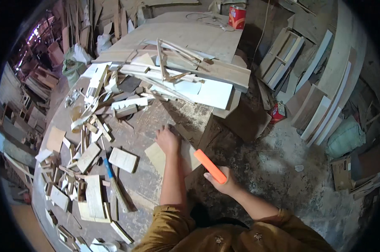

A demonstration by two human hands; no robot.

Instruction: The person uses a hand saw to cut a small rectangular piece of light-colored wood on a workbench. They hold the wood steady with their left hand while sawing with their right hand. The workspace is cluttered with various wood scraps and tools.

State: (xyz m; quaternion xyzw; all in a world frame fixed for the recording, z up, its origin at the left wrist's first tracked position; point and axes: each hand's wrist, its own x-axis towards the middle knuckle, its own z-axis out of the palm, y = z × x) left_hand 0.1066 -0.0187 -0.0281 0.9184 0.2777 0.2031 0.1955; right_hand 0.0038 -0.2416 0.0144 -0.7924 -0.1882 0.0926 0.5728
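Note:
My left hand (169,143) rests on wood at the bench's right edge, fingers slightly apart, beside a pale thin board (154,159). My right hand (223,180) is closed round the lower end of an orange handle (209,164) on a tool with a narrow metal blade (189,144), probably a saw. The blade reaches up-left toward the wood by my left hand; whether it touches is unclear. A blue-handled tool (110,170) lies to the left among offcuts (88,157) on the worn bench (137,193).
Stacked boards and white panels (211,92) cover the bench's far part, before a plywood sheet (173,29) bearing a red can (236,19). Another red can (278,112) stands on the floor at right, near leaning planks (320,117) and a green sack (345,138). Sacks (76,59) sit at back left.

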